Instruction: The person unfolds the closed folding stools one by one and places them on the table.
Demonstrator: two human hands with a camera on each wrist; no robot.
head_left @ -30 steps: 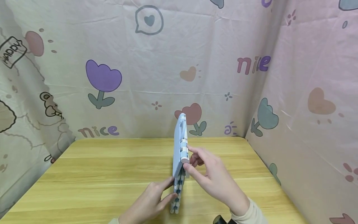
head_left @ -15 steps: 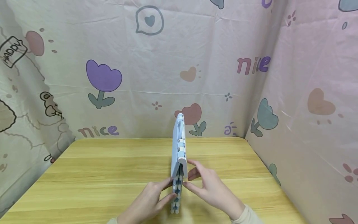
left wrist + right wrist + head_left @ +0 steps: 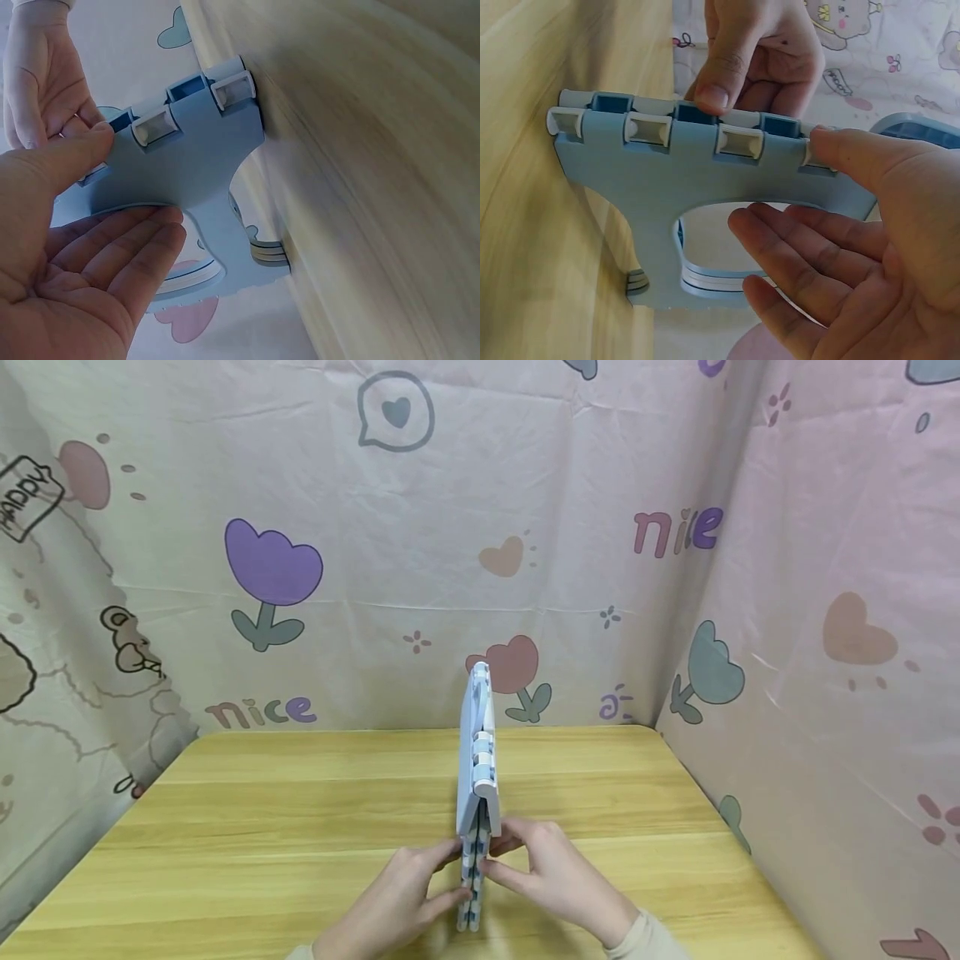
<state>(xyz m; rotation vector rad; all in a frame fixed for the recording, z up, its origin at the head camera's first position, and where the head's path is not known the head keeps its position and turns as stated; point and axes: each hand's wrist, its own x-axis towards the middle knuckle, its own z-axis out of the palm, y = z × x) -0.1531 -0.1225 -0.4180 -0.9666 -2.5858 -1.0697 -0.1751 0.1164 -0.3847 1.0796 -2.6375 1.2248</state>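
A folded light-blue and white plastic item (image 3: 467, 760) stands upright on the wooden table, its narrow edge facing me. At its lower left my left hand (image 3: 393, 897) grips the near edge; in the left wrist view the left thumb lies on the hinged edge of the blue panel (image 3: 195, 161) and the fingers (image 3: 124, 255) lie by the oval opening. My right hand (image 3: 562, 881) holds the lower right side. The right wrist view has the right thumb on a white hinge piece and curved fingers (image 3: 817, 277) beside the opening of the panel (image 3: 656, 195).
The wooden table (image 3: 300, 827) spreads to both sides of the item. A patterned cloth (image 3: 420, 527) hangs behind the table and along its left and right sides.
My right hand has moved down from the item's upper hinge to its lower near edge. The upper part has swung slightly left, while my left hand has stayed at the lower left.
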